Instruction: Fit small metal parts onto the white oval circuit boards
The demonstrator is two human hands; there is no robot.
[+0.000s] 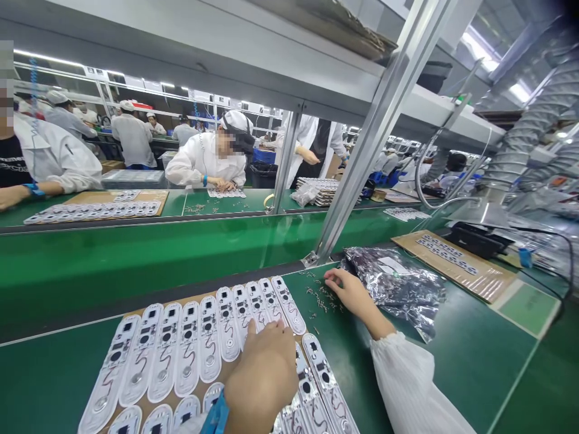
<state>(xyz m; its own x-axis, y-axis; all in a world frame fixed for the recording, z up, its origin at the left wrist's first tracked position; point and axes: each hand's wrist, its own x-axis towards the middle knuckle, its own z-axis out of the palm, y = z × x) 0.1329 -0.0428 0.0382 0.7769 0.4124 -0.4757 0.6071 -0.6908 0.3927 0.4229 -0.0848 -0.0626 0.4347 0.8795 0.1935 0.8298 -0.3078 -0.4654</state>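
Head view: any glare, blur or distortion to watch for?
In the head view, glare speckles the plastic bag; ceiling lights look blown out; edges appear stretched; the upper right corner is dark; small metal parts by the right hand lack fine detail.

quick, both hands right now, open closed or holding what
Left hand: over the white panels, grip hidden, can't tell.
Right hand: fingers bent by the small metal parts; can't tell if holding one.

ceiling lights (480, 49) glare brightly, edges stretch, and the distance seems slightly soft.
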